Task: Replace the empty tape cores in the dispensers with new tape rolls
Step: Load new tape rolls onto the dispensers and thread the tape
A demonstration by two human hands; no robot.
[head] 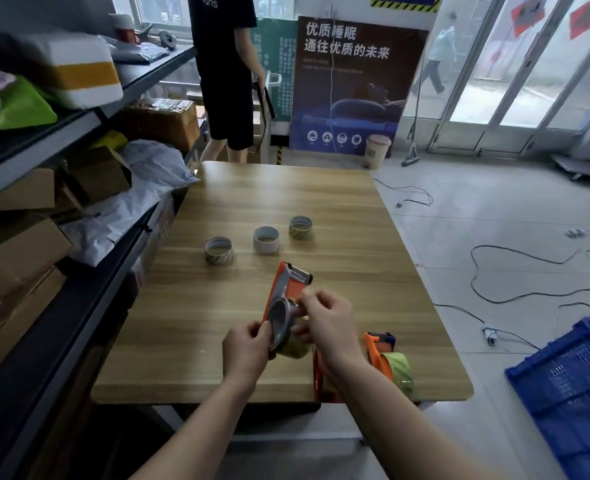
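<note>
The tape dispenser (288,299), orange with a grey round hub, is held tilted above the near middle of the wooden table (252,202), a yellowish roll (295,348) under it. The left hand (246,349) grips its near edge; the right hand (328,323) pinches at the hub from the right. Another loaded dispenser (388,358) lies near right. Farther off stand three empty cores (266,240) in a row.
</note>
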